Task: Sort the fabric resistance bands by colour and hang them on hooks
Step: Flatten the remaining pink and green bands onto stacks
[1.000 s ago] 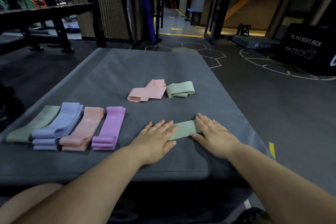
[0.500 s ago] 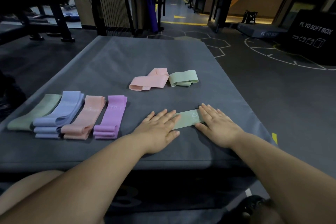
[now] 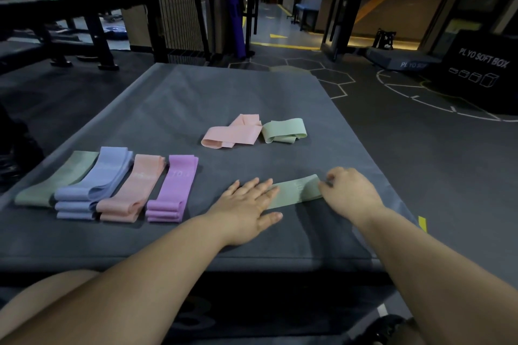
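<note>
Sage-green fabric lies stretched between your two grips near the front edge of the grey padded worktop. Your left grip is flat, with the fingers straight and spread, and presses down on the left end of this sage-green band, with the thumb out on the bare pad. Your right grip is at the band's right end with the fingers curled; it appears to pinch the edge there, though that part is blurred. The band lies flat, angled slightly up to the right. To your left, a row of four sorted piles runs side by side, each pointing away from you: a flat green band at the far left, then a periwinkle stack partly over it, a peach stack and a purple stack with faint white print. Farther back, near the middle of the pad, a loose peach band lies folded over itself, touching a loose green band crumpled on its right. Beyond the worktop is a dark gym floor with white hexagon lines, a black wire mesh panel at the back left, and a black box at the far right printed "PLYO SOFT BOX".
</note>
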Demonstrator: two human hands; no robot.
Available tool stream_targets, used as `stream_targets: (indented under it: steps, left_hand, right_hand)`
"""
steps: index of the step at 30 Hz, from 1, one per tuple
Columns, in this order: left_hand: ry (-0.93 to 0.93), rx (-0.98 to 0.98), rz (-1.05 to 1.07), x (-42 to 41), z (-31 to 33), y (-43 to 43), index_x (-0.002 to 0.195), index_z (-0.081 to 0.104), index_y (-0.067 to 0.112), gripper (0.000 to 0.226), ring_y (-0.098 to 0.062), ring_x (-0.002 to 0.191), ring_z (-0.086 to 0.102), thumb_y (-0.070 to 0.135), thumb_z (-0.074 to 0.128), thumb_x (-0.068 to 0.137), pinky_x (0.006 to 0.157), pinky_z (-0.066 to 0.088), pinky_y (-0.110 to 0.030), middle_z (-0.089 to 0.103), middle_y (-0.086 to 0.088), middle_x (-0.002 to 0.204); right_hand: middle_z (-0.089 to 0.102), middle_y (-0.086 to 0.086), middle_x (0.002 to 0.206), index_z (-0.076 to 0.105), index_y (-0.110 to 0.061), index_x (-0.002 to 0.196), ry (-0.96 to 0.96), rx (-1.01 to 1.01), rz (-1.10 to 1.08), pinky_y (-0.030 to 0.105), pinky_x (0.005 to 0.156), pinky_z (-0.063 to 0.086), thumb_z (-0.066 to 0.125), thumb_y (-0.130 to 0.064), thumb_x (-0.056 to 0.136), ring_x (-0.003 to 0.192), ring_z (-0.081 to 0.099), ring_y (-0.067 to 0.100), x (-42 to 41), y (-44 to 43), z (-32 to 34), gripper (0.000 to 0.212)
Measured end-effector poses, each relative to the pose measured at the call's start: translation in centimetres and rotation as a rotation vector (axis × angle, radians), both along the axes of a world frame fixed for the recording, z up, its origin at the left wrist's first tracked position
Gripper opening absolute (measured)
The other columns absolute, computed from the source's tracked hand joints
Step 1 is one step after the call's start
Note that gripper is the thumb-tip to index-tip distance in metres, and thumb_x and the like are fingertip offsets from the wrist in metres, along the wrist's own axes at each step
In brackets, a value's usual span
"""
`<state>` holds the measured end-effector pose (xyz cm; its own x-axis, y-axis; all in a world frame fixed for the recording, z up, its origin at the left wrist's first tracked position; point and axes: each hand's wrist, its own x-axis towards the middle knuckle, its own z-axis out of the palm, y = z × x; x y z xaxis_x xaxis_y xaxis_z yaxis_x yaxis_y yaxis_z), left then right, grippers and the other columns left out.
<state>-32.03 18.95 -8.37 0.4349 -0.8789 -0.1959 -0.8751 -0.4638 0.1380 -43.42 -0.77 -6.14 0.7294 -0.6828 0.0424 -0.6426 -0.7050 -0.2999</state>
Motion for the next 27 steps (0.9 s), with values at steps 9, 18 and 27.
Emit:
stream_targets:
  steps: [9,18,27]
  left_hand:
    - [0.335,-0.445,0.369,1.3,1.1,-0.5,0.141,0.043,0.03,0.042,-0.017,0.131,0.043,0.037,0.043,0.099,0.107,0.036,-0.034,0.054,0.006,0.138]
    - [0.228,-0.41,0.442,0.9,1.9,-0.5,0.09,0.047,0.031,0.016,-0.016,0.093,0.054,0.036,0.062,0.085,0.076,0.044,-0.032,0.056,0.008,0.1]
    - [0.647,-0.586,0.531,1.5,3.3,1.6,0.088,0.046,0.028,0.03,-0.025,0.084,0.068,0.035,0.068,0.069,0.08,0.055,-0.043,0.071,0.001,0.083]
  right_hand:
    - [0.066,0.008,0.088,0.064,-0.008,0.094,0.044,0.124,-0.079,0.036,0.076,0.053,0.058,-0.027,0.084,0.086,0.062,0.03,0.7,0.9,1.1,0.022]
    - [0.067,-0.002,0.081,0.057,-0.021,0.086,-0.233,0.392,-0.128,0.032,0.065,0.053,0.06,-0.024,0.079,0.075,0.067,0.017,1.3,0.0,0.8,0.008]
    - [0.063,0.009,0.078,0.056,-0.012,0.086,-0.635,0.877,-0.129,0.023,0.047,0.041,0.058,-0.004,0.09,0.052,0.056,0.013,2.6,1.6,2.2,0.009]
